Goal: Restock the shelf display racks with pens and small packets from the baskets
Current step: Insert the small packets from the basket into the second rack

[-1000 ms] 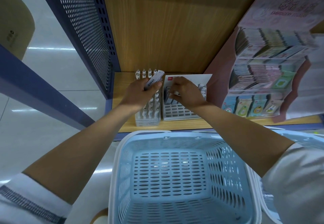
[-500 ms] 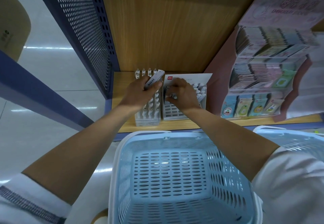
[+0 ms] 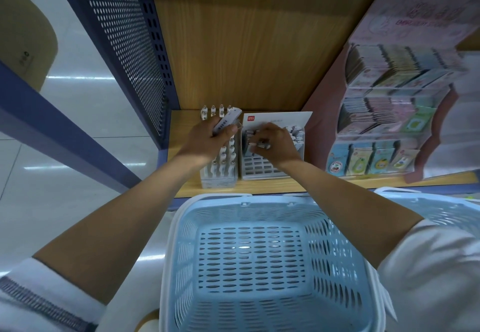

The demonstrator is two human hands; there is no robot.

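Left hand [image 3: 207, 142] grips packet [image 3: 226, 121]; right hand [image 3: 276, 144] pinches pen [image 3: 262, 146], grid rack [image 3: 259, 168] rear.

The narrow white plastic pen rack [image 3: 217, 177] stands on the wooden shelf [image 3: 181, 129]. It is filled with upright white pens [image 3: 225, 157] in 4 columns. Just beside it at the right stands the wider white grid rack [image 3: 259, 169] with a white header card [image 3: 280, 118]; more pens stand in its back cells. The left hand [image 3: 207, 142] grips a small white packet with a barcode [image 3: 226, 123] above the narrow rack. The right hand [image 3: 275, 144] pinches a grey pen [image 3: 262, 146] over the grid rack. The light-blue perforated plastic basket [image 3: 249, 266] sits below the shelf edge, and a second light-blue basket [image 3: 446, 209] is just beside it at the right.
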